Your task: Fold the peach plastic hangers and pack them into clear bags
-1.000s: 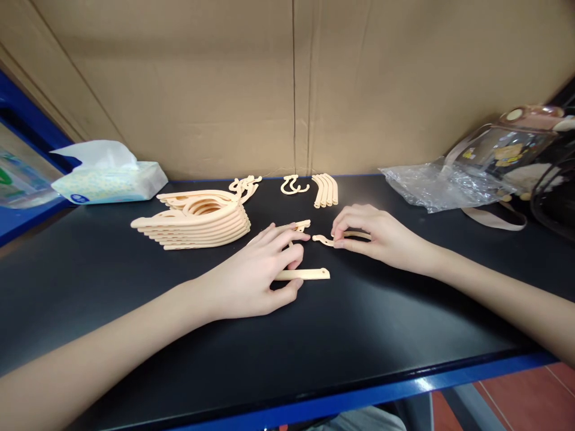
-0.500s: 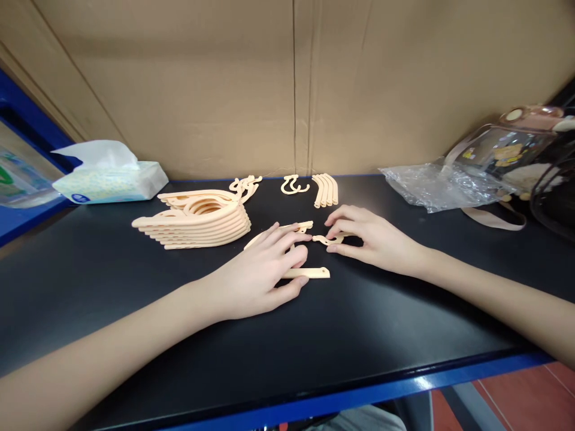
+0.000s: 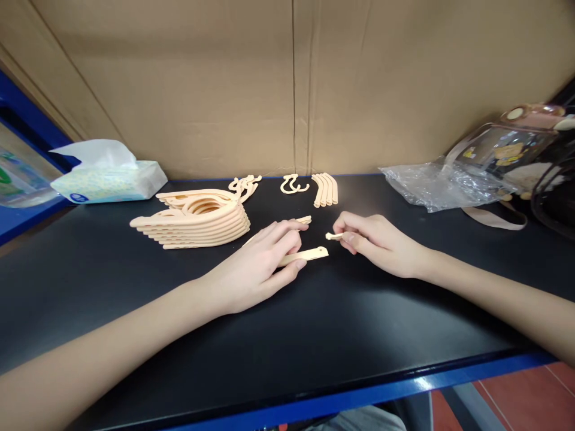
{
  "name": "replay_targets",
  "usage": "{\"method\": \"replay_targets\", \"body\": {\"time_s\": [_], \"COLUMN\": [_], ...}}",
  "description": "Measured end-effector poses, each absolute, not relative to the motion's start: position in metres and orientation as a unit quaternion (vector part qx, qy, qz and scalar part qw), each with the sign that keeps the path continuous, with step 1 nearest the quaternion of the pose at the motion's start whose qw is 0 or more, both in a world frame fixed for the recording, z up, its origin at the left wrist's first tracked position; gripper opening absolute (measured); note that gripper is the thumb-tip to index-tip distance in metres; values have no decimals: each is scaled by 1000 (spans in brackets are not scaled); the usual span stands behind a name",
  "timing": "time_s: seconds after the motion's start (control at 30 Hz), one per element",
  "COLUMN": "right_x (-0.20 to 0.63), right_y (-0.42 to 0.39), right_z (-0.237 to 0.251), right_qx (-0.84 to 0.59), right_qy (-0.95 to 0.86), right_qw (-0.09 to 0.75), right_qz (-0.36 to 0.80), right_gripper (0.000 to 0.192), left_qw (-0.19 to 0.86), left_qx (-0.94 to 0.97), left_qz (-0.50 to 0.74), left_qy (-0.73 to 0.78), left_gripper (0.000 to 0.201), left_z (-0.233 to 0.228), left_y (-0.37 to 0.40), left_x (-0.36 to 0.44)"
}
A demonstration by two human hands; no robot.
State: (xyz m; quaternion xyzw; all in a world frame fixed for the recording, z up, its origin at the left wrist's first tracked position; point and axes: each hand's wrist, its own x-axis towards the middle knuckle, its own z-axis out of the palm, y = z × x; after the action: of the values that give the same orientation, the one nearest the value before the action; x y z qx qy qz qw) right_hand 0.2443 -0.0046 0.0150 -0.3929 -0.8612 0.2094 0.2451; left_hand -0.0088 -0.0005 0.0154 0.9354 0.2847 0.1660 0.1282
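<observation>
My left hand [image 3: 258,266] grips a peach plastic hanger arm [image 3: 309,255], lifted a little off the black table [image 3: 135,311], its holed end pointing right. My right hand [image 3: 377,242] pinches a small peach hook piece [image 3: 335,236] just right of that end; the two parts are close but apart. Another peach piece [image 3: 304,220] pokes out behind my left fingers. A stack of finished peach hangers [image 3: 197,221] lies to the left.
Loose hooks [image 3: 294,185] and a row of curved arms [image 3: 326,190] lie at the back by the cardboard wall. A tissue pack [image 3: 108,176] sits at the far left; a crumpled plastic bag [image 3: 442,185] and a clear pouch [image 3: 507,149] at the right.
My left hand has raised the hanger arm off the table and tilted it. My right hand has picked up the hook piece and closed its fingers round it.
</observation>
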Motion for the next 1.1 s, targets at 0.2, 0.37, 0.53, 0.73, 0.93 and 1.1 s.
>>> {"method": "replay_targets", "body": {"time_s": [0.2,0.37,0.53,0.73,0.93,1.1], "right_x": [238,235,232,231,233,235], "right_y": [-12,-16,-18,-18,-17,-19], "right_z": [18,20,21,18,13,6], "right_qx": [-362,-372,-391,-393,-376,-352], "right_qy": [-890,-882,-877,-893,-917,-930], "right_qw": [198,187,167,138,112,74], "right_qz": [196,221,226,169,76,-72], "right_gripper": [27,29,33,31,32,35], "left_qw": [135,132,110,76,70,61], "left_qx": [936,938,941,952,953,957], "left_qz": [168,172,162,141,135,109], "left_qy": [278,271,275,261,261,260], "left_gripper": [19,19,15,23,25,27], "left_z": [16,15,12,10,10,12], "left_y": [-1,-2,-2,-2,-4,-4], "left_x": [-8,-7,-7,-9,-10,-8]}}
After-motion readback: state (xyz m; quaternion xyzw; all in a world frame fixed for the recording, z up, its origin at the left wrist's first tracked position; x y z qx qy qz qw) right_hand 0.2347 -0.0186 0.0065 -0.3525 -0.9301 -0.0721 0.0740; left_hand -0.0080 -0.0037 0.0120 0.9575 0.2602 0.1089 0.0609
